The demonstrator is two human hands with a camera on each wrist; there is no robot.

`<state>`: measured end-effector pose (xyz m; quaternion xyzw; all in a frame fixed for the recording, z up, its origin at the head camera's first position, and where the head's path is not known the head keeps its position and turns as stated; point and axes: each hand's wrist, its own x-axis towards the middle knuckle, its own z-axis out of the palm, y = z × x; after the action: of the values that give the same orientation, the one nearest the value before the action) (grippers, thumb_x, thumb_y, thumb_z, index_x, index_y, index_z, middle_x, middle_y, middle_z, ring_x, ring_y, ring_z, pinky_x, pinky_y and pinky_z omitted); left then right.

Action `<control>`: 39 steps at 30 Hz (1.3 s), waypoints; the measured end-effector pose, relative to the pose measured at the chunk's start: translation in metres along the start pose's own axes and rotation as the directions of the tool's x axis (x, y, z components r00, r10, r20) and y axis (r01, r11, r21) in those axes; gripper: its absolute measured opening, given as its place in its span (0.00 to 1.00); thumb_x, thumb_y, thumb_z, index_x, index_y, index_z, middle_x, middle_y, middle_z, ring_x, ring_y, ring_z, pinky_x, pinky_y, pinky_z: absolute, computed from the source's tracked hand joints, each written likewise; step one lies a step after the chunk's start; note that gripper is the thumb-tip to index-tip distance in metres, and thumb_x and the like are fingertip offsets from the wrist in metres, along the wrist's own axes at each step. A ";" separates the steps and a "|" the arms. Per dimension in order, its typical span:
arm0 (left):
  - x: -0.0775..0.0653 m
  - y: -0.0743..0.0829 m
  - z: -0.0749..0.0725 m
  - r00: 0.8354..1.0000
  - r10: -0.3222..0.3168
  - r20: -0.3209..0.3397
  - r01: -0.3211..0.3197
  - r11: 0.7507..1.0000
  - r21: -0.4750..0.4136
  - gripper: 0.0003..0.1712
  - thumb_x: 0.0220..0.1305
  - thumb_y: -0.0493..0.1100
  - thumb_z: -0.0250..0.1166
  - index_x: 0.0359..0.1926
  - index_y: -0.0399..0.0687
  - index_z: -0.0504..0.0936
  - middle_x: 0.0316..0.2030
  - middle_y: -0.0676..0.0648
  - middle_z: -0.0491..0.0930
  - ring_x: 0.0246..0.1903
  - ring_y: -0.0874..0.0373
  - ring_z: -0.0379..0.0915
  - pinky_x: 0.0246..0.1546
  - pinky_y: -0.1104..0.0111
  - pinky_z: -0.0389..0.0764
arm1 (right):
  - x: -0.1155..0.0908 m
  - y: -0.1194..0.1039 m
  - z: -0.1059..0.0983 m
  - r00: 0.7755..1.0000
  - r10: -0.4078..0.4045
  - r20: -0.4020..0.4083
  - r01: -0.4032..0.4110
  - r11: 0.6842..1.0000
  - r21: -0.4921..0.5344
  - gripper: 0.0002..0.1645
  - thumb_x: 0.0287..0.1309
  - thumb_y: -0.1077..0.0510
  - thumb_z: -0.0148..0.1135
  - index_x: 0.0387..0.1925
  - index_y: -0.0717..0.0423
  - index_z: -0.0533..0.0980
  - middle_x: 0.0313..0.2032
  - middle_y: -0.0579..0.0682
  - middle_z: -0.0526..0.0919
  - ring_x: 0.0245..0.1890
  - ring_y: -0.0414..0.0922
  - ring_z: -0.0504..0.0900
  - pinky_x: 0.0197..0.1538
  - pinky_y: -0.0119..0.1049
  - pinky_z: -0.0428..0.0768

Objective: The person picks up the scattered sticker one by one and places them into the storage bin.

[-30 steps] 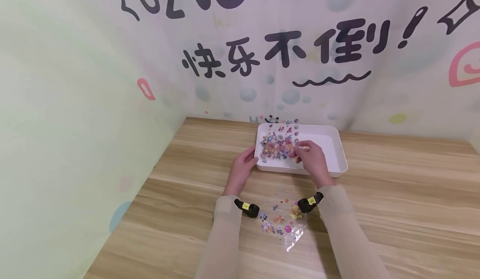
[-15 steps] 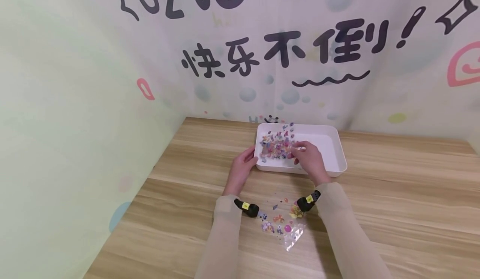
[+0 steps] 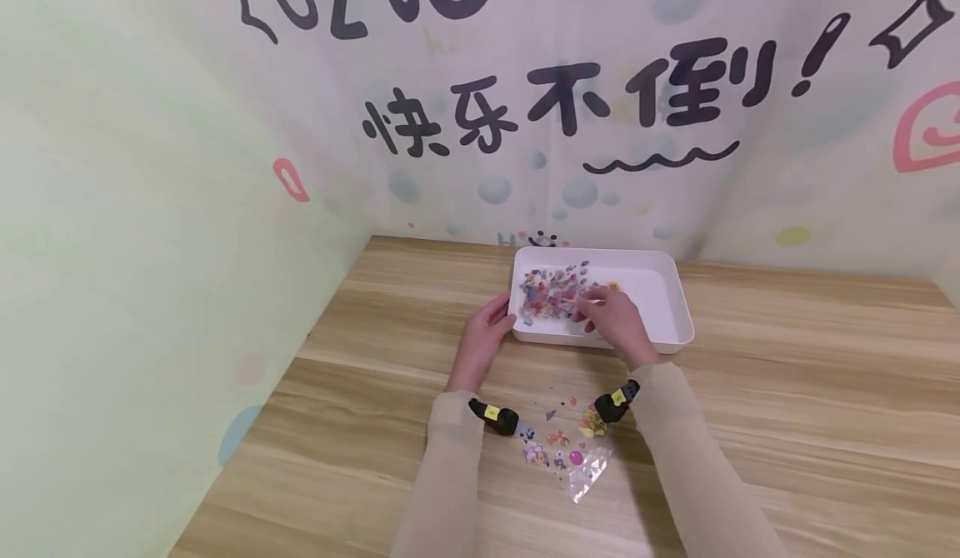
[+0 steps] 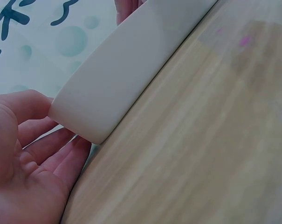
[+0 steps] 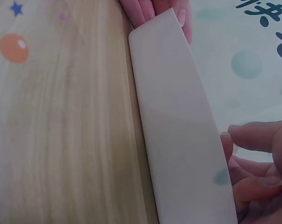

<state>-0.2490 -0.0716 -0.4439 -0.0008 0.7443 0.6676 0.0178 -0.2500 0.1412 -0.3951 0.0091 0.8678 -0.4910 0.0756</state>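
Observation:
A shallow white tray [image 3: 660,308] stands at the back of the table. My left hand [image 3: 483,337] holds its near left corner; in the left wrist view the thumb is at the rim and the fingers lie against the outer wall. Over the tray, my right hand [image 3: 611,316] pinches the right side of a clear sticker sheet [image 3: 555,291] printed with small colourful figures. That sheet lies low in the tray's left half. In the right wrist view the near wall partly hides the right fingertips [image 5: 227,135].
Nearer to me, another clear sheet with colourful prints [image 3: 557,439] lies on the wooden table [image 3: 360,408] between the forearms, its shiny corner [image 3: 588,475] catching light. A printed curtain [image 3: 480,183] hangs right behind the tray. Something small and yellow [image 3: 613,285] shows beyond the right hand.
The far edge of the sticker sheet has come down from above the tray's back rim into the tray. My right hand has shifted slightly left; the left hand keeps its place.

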 end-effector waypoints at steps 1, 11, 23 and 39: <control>0.000 0.000 0.000 1.000 0.001 0.001 -0.001 1.000 -0.001 0.25 0.61 0.41 0.57 0.60 0.52 0.68 0.58 0.51 0.68 0.54 0.66 0.65 0.52 0.74 0.68 | 0.000 0.000 0.000 1.000 0.004 0.003 -0.004 1.000 -0.008 0.16 0.62 0.52 0.49 0.44 0.59 0.72 0.33 0.55 0.81 0.28 0.48 0.76 0.30 0.36 0.70; 0.000 0.000 0.000 1.000 0.011 0.002 -0.011 1.000 -0.007 0.25 0.61 0.41 0.57 0.60 0.51 0.67 0.58 0.51 0.68 0.54 0.63 0.65 0.53 0.72 0.69 | 0.002 0.000 -0.002 1.000 0.022 0.018 -0.021 0.997 -0.071 0.21 0.61 0.54 0.48 0.52 0.62 0.70 0.34 0.54 0.82 0.31 0.46 0.77 0.34 0.35 0.71; 0.000 0.000 0.001 1.000 0.001 -0.003 -0.001 1.000 -0.003 0.25 0.60 0.41 0.57 0.60 0.52 0.67 0.58 0.52 0.68 0.55 0.63 0.64 0.53 0.72 0.68 | 0.003 0.003 -0.001 0.998 0.032 0.050 -0.026 0.994 -0.108 0.23 0.62 0.53 0.49 0.53 0.63 0.69 0.33 0.52 0.83 0.31 0.45 0.78 0.41 0.39 0.74; 0.000 0.000 0.001 1.000 0.000 -0.005 0.000 1.000 0.002 0.26 0.60 0.42 0.57 0.60 0.53 0.67 0.57 0.54 0.68 0.54 0.65 0.65 0.52 0.73 0.68 | 0.006 0.005 -0.004 0.998 0.060 0.034 -0.054 0.988 -0.143 0.22 0.59 0.53 0.52 0.51 0.63 0.71 0.33 0.55 0.80 0.30 0.46 0.78 0.35 0.36 0.71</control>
<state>-0.2492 -0.0708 -0.4445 -0.0025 0.7450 0.6669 0.0156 -0.2560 0.1469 -0.3982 0.0189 0.8984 -0.4255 0.1067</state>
